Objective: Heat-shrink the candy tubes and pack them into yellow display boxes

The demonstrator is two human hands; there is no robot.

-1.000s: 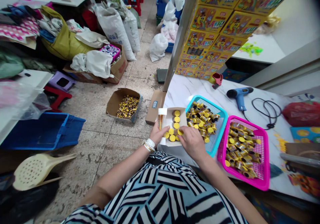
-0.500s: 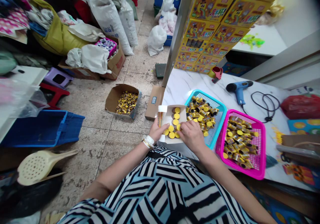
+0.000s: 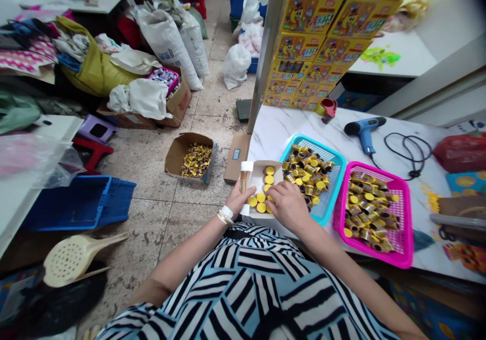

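Observation:
A white cardboard box (image 3: 261, 178) lies open on the marble table's edge, holding a row of yellow-capped tubes (image 3: 261, 198) and a clear white-capped tube with orange contents (image 3: 245, 179). My left hand (image 3: 239, 199) grips the box's near left corner. My right hand (image 3: 288, 206) rests over the box's right side, its fingertips against the yellow caps. Those fingers hide part of the row. Just right of the box, a turquoise mesh basket (image 3: 336, 178) holds a heap of similar tubes. A pink mesh basket (image 3: 406, 218) holds more.
A blue hot-air gun (image 3: 364, 133) and its black cord lie on the marble table (image 3: 277, 132), with a red bag (image 3: 461, 152) at the right. Stacked yellow cartons (image 3: 315, 51) stand beyond. On the floor at left sits a cardboard box of tubes (image 3: 195, 160).
My right hand has shifted slightly toward the box's near edge, and the whole view has tilted a little. The box and baskets stay in place on the table.

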